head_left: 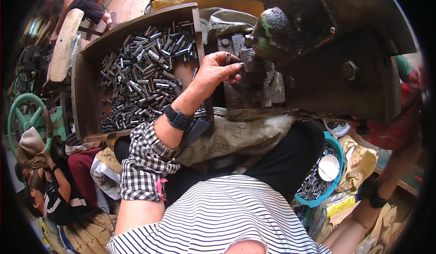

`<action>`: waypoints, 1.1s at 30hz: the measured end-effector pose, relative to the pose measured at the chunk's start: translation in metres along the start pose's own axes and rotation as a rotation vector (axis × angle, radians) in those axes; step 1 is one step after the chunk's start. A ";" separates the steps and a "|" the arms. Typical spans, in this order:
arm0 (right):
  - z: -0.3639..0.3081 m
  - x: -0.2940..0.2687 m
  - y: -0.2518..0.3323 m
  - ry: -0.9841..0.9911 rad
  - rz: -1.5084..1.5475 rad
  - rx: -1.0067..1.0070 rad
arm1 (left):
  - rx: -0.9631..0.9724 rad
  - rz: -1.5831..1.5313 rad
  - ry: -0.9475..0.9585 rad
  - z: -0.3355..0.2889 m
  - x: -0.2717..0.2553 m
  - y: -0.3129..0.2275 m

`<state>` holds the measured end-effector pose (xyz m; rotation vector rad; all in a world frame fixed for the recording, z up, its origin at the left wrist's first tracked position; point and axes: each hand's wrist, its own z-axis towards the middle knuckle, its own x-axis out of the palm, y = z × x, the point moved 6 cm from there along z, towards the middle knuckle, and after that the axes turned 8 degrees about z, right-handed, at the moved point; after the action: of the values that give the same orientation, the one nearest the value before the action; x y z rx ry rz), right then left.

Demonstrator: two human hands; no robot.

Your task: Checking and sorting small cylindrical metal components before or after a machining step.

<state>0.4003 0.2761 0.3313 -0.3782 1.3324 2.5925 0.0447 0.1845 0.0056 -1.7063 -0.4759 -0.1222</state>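
My left hand [219,71] is closed in a pinch, thumb and forefinger together at a dark, greasy metal block [252,60] on the machine. A small metal sleeve [228,55] shows its round end at the fingers; the fingertips partly hide what they pinch at the block. Beside this hand stands a wooden tray [78,97] heaped with short metal tubes [147,68]. My right arm [363,215], with a black band at the wrist, stretches up along the right side. Its hand is smeared near the dark rim, and its fingers cannot be made out.
The dark machine body [313,31] looms ahead on the right. A turquoise basin [335,186] with metal parts and a white bowl [328,168] stands by my right leg. At left are a green handwheel [28,113] and a person [52,186]; another person [88,0] sits far left.
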 end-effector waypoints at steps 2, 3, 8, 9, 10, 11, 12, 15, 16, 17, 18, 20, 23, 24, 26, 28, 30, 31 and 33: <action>-0.036 -0.009 -0.047 -0.063 -0.010 -0.043 | 0.041 0.058 -0.010 0.000 0.003 -0.001; -0.059 0.002 -0.050 -0.035 -0.244 -0.277 | 0.091 0.100 -0.003 0.002 0.007 -0.004; -0.050 -0.009 -0.076 0.130 0.214 -0.133 | 0.078 0.228 -0.028 0.001 0.006 -0.009; -0.046 0.007 -0.058 0.080 0.070 -0.128 | -0.004 0.273 -0.038 -0.001 -0.003 -0.004; -0.034 0.010 -0.049 0.008 0.253 -0.010 | -0.008 0.272 -0.043 -0.006 -0.008 -0.005; -0.028 0.003 -0.038 -0.083 0.402 0.095 | -0.042 0.385 -0.048 -0.005 -0.006 -0.008; -0.028 0.002 -0.039 -0.085 0.405 0.095 | -0.079 0.517 -0.084 -0.009 -0.011 -0.010; -0.041 -0.064 -0.042 -0.070 0.449 0.132 | 0.009 0.354 -0.029 -0.014 -0.012 -0.019; -0.042 -0.077 -0.040 -0.069 0.447 0.134 | -0.019 0.274 0.055 -0.013 -0.007 -0.017; -0.036 -0.096 -0.049 -0.066 0.458 0.141 | -0.017 0.274 0.056 -0.013 -0.006 -0.020; -0.024 -0.135 -0.062 -0.060 0.459 0.143 | -0.024 0.100 0.109 -0.013 -0.002 -0.020; -0.027 -0.129 -0.058 -0.058 0.479 0.158 | -0.024 -0.090 0.194 -0.011 0.004 -0.019; -0.017 -0.141 -0.058 -0.048 0.507 0.189 | 0.013 -0.091 0.175 -0.012 0.009 -0.029; -0.008 -0.189 -0.070 -0.039 0.510 0.194 | 0.017 -0.101 0.177 -0.013 0.008 -0.031; -0.015 -0.170 -0.067 -0.040 0.533 0.217 | -0.065 0.012 0.170 -0.013 0.010 -0.027; -0.007 -0.177 -0.069 -0.031 0.556 0.240 | -0.053 0.015 0.144 -0.012 0.007 -0.027; -0.010 -0.196 -0.081 -0.023 0.576 0.260 | -0.039 0.020 0.114 -0.009 0.004 -0.025; -0.011 -0.192 -0.081 -0.022 0.590 0.272 | -0.041 0.022 0.114 -0.008 0.004 -0.024; -0.012 -0.197 -0.088 -0.018 0.608 0.293 | -0.058 -0.002 0.098 -0.006 0.005 -0.019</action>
<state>0.6140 0.3048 0.3191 0.1252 2.0422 2.7538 0.0431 0.1820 0.0254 -1.7479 -0.4046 -0.2219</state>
